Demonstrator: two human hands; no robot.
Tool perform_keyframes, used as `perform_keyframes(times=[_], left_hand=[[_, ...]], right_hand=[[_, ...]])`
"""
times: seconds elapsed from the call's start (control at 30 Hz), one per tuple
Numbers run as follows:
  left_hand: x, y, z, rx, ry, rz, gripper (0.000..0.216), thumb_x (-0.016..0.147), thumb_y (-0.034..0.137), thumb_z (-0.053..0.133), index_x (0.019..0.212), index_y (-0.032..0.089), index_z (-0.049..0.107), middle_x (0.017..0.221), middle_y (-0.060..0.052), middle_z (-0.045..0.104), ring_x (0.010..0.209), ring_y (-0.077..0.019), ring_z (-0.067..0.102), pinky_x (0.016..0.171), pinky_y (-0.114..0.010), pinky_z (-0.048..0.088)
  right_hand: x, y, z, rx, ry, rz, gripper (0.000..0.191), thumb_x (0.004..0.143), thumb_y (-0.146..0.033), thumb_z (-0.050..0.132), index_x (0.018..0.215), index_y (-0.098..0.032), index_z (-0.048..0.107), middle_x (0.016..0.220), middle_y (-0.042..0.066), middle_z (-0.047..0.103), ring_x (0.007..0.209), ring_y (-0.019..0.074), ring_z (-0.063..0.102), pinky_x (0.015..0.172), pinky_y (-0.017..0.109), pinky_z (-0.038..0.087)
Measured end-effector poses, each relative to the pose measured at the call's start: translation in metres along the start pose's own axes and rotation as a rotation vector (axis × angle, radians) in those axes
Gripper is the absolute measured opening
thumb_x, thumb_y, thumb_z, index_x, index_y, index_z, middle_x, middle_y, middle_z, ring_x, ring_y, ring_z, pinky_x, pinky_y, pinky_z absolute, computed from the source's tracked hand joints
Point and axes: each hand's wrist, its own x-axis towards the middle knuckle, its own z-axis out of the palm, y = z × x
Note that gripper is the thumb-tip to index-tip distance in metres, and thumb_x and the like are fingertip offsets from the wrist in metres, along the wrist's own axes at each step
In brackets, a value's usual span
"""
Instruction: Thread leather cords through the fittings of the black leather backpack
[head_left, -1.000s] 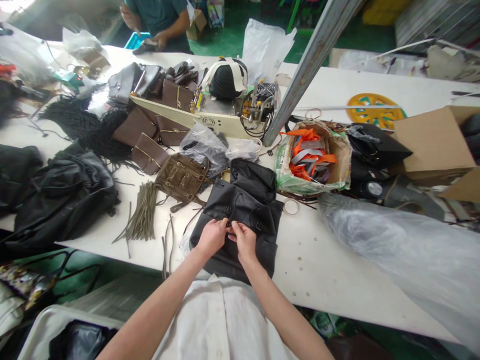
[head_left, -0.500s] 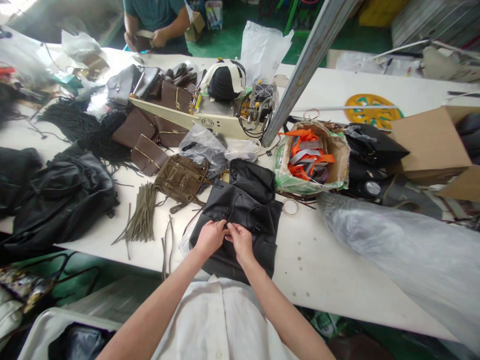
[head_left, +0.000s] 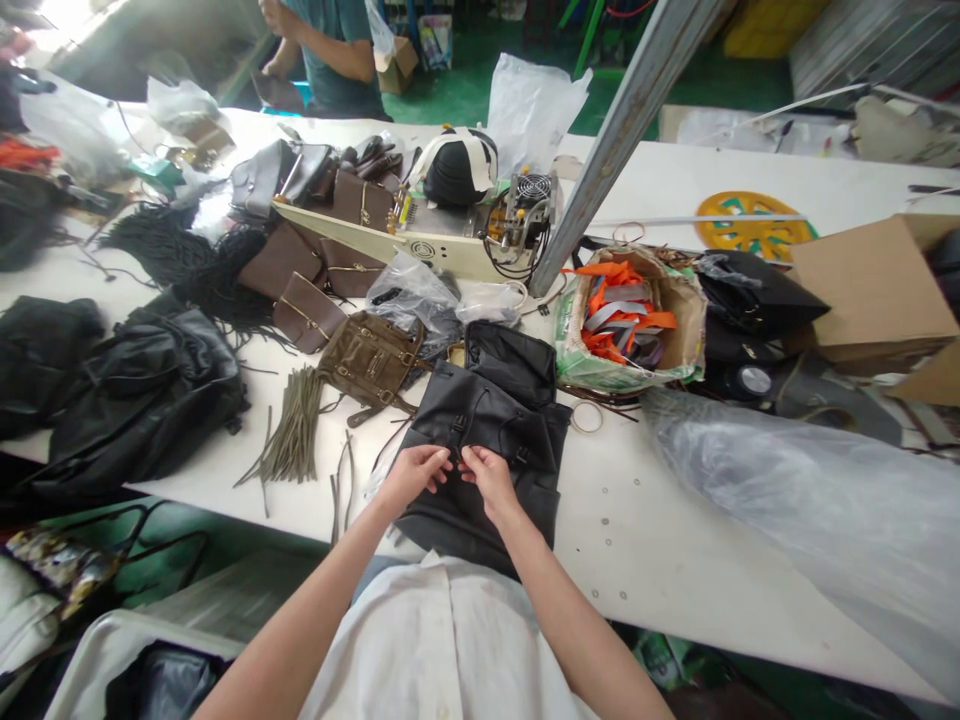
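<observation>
A black backpack (head_left: 442, 395) with dark buckles and thin cords on its front lies on the table before me. Over its front panel, my left hand (head_left: 417, 472) is closed, thumb against curled fingers. Just beside it, my right hand (head_left: 486, 474) pinches with thumb and forefinger. A small gap parts the two sets of fingertips. Something dark and thin may be between them, but it blends into the black bag and I cannot make it out. A small olive-brown bag (head_left: 369, 365) and a bundle of olive cords (head_left: 289, 430) lie left of the backpack.
A torn bag (head_left: 694, 330) of orange and grey straps stands to the right, beside plastic sheeting (head_left: 795, 500). A metal post (head_left: 607, 150) rises behind, near a machine (head_left: 465, 240). Black bags (head_left: 150, 395) lie left. Another person (head_left: 341, 60) stands across the table.
My hands have drawn slightly apart over the backpack, still with fingers closed. The view has shifted a little. Across the table, the other person's hands have moved up and left.
</observation>
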Motion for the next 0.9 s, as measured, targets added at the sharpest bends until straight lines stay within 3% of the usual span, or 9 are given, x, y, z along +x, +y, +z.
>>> perform_keyframes(times=[0.07,0.23,0.4,0.47,0.7,0.9], left_hand=[[0.003,0.002,0.006,0.016,-0.037,0.002,0.047,0.092,0.059,0.072,0.101,0.013,0.076,0.096,-0.012,0.078,0.07,-0.016,0.07,0.052,-0.023,0.053],[0.013,0.002,0.019,0.032,0.006,0.015,0.044,0.095,0.056,0.069,0.089,0.013,0.073,0.083,-0.01,0.076,0.06,-0.0152,0.069,0.046,-0.021,0.05],[0.014,0.0,0.023,0.039,0.008,0.061,0.044,0.097,0.056,0.066,0.079,0.016,0.066,0.061,-0.004,0.067,0.047,-0.0139,0.061,0.041,-0.02,0.044],[0.012,-0.001,0.024,0.031,0.032,0.075,0.046,0.098,0.059,0.064,0.081,0.017,0.065,0.056,-0.002,0.064,0.043,-0.0128,0.058,0.042,-0.02,0.043],[0.001,-0.002,0.031,-0.046,0.101,0.097,0.048,0.097,0.062,0.063,0.083,0.017,0.063,0.064,-0.005,0.068,0.047,-0.015,0.062,0.04,-0.021,0.042],[-0.007,-0.003,0.037,-0.269,0.163,0.06,0.051,0.089,0.064,0.075,0.083,0.014,0.065,0.07,-0.006,0.068,0.05,-0.0156,0.066,0.042,-0.021,0.045]], right_hand=[[-0.001,-0.002,0.0,-0.013,-0.024,-0.004,0.053,0.072,-0.066,0.09,0.09,-0.017,0.079,0.083,0.004,0.076,0.077,0.0179,0.069,0.065,0.026,0.054],[-0.006,-0.007,-0.002,0.012,-0.047,-0.018,0.052,0.076,-0.064,0.09,0.093,-0.017,0.078,0.08,0.003,0.075,0.076,0.0174,0.068,0.068,0.027,0.054],[-0.011,-0.01,-0.004,0.235,-0.368,0.003,0.063,0.078,-0.046,0.097,0.131,-0.022,0.072,0.094,0.002,0.077,0.078,0.0194,0.072,0.078,0.035,0.059],[-0.01,-0.006,-0.004,0.268,-0.444,-0.021,0.065,0.078,-0.042,0.098,0.134,-0.023,0.07,0.091,0.001,0.076,0.075,0.0194,0.072,0.076,0.035,0.059],[0.003,0.015,-0.004,0.285,-0.463,-0.078,0.05,0.085,-0.041,0.093,0.127,-0.02,0.074,0.081,-0.001,0.069,0.064,0.0156,0.064,0.064,0.032,0.055],[0.004,0.019,-0.002,0.307,-0.434,-0.058,0.046,0.087,-0.042,0.092,0.124,-0.018,0.078,0.081,0.0,0.067,0.064,0.0135,0.058,0.058,0.028,0.051]])
